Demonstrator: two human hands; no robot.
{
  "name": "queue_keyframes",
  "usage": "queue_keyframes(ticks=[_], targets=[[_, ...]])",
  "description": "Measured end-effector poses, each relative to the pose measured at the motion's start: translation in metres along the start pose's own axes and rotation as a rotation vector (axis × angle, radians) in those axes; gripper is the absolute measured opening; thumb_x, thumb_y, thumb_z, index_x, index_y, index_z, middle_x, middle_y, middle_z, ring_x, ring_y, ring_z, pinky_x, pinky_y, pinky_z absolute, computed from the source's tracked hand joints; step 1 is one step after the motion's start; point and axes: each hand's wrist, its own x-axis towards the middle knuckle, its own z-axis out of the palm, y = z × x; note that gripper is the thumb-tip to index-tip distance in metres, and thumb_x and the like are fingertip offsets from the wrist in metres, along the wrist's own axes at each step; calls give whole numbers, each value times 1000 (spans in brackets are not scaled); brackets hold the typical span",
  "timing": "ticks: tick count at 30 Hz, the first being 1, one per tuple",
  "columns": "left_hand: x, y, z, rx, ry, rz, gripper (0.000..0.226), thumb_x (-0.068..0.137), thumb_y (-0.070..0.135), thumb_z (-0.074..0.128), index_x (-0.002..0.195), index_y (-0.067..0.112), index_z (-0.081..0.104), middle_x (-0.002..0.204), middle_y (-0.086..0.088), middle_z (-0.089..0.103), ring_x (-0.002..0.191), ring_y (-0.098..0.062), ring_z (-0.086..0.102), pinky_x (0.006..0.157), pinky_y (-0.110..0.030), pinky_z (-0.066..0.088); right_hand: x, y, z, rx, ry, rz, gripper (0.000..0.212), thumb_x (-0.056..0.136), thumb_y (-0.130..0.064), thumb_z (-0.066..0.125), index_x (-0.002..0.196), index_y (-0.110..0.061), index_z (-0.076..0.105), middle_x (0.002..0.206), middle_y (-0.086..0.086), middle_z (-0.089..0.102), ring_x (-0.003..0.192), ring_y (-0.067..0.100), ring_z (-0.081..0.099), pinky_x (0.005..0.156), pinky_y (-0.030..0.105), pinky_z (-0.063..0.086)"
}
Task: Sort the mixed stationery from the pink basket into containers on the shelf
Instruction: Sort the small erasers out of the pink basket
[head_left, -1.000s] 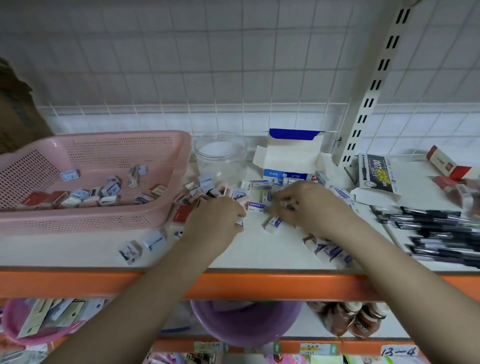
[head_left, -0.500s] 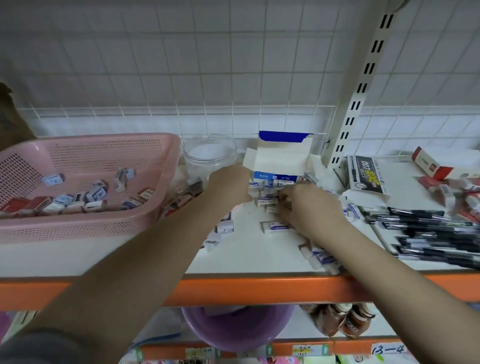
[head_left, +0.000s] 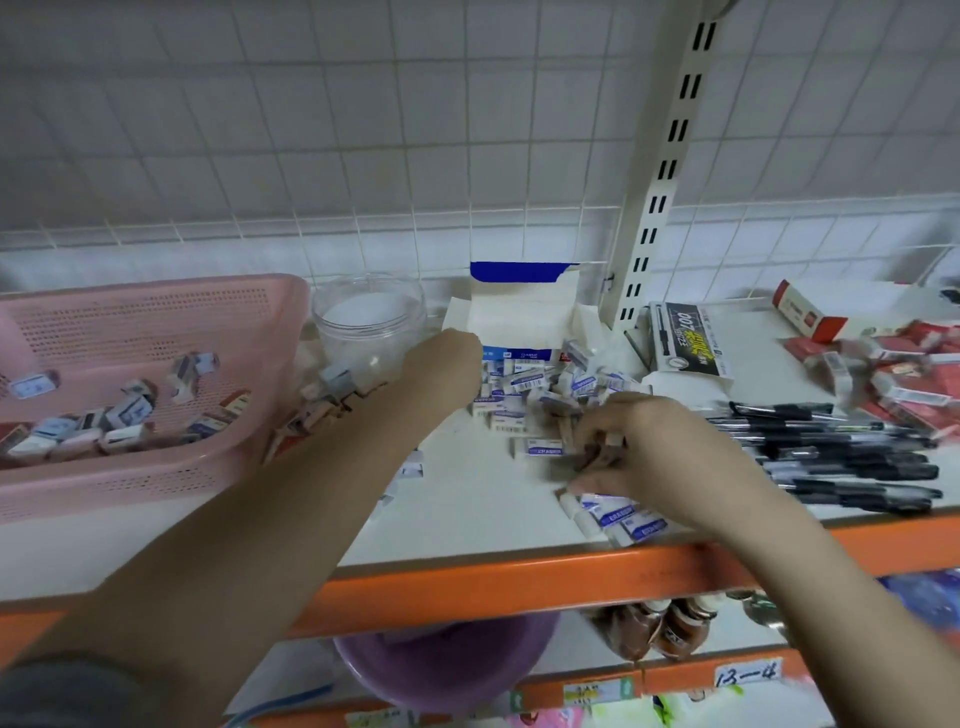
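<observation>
White shelf (head_left: 467, 514) against a tiled wall. Left hand (head_left: 447, 364) reaches to the open eraser box (head_left: 524, 322), grip unclear; right hand (head_left: 649, 457) pinches erasers (head_left: 605, 449). Pink basket (head_left: 156, 395) sits left.

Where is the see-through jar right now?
In the head view the clear jar stands at the back of the shelf, left of middle, between the pink basket and the open white box, just behind the left hand.
</observation>
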Motion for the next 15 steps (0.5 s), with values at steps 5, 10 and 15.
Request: queue_keyframes(ticks=[5,10,15], targets=[[-10,18,3,-80,-14,-16,34,89,2,48,62,12,31,63,-1,36,53,-11,33,44,-22,23,-24,7,5,-3,-57,120,39,69,-50,75,95,-30,55,89,-11,51,80,12,52,71,31,47],[-25,26,-2,-172,20,-72,35,91,9,50,60,10,33,61,-3,37,52,-13,34,45,-24,25,-24,16,16,120,39,88,30,76,-36,76,97,-26,56,93,-10,48,79,13,53,74,31,46],[-53,31,-23,-894,9,-193,10,85,19,58,82,10,63,72,-7,61,61,-19,51,57,-26,40,-24,30,-7,612,77,95,19,82,-3,68,93,-16,62,79,-10,65,59,-4,54,57,8,40]])
